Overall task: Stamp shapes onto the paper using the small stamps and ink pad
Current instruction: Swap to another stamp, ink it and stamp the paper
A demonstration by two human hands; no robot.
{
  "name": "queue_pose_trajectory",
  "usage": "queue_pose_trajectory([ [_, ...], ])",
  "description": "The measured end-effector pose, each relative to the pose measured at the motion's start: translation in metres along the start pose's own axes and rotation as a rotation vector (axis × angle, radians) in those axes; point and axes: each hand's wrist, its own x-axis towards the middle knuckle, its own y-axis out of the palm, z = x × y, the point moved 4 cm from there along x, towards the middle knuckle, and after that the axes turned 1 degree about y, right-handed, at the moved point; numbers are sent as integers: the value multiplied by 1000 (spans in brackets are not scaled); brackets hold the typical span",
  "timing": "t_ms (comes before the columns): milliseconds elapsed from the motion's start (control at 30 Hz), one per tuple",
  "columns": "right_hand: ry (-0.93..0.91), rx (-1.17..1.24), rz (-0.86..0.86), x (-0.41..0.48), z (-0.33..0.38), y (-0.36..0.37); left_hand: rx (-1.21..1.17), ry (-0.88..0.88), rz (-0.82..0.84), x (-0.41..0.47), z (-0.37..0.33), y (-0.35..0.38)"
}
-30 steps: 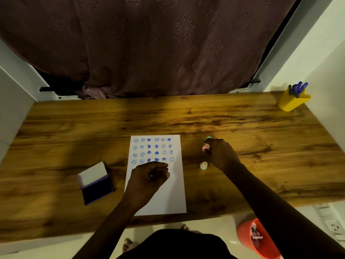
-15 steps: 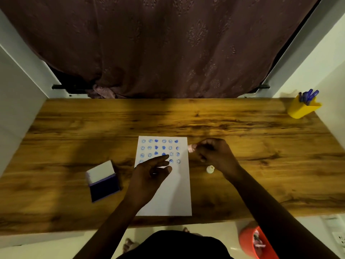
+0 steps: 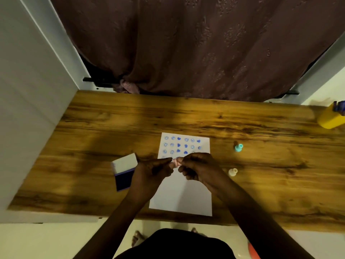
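Note:
A white paper [image 3: 182, 195] lies on the wooden table [image 3: 270, 184], its upper part covered with rows of blue smiley and heart prints. Above the middle of the sheet my left hand [image 3: 155, 171] and my right hand [image 3: 197, 167] meet, both pinching a small pink stamp [image 3: 175, 161] between their fingertips. The open ink pad [image 3: 125, 177], white lid raised and dark blue pad showing, sits just left of my left hand. A teal stamp [image 3: 238, 147] and a cream stamp [image 3: 232, 172] rest on the table right of the paper.
A yellow pen holder [image 3: 331, 117] with blue pens stands at the far right of the table. A dark curtain [image 3: 186, 43] hangs behind the table's far edge. A white wall [image 3: 28, 109] borders the left side. Part of a red bin [image 3: 253, 251] shows on the floor, lower right.
My right hand carried the pink stamp leftward from the table beside the paper to over the sheet. My left hand rose to meet it and now grips the stamp too.

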Motion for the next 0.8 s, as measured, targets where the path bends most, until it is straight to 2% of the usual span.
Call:
queue_pose_trajectory([
  [167,12,-4,57,5,-7,22,13,-30,39,-8,9,-18],
  [433,-183,-310,125,12,6,60,-90,-23,-66,-16,21,-56],
  [533,-275,-467,125,20,9,74,-171,-64,-109,-17,27,-79],
  [800,-484,-969,96,39,-10,111,-113,-99,-274,-29,53,-139],
])
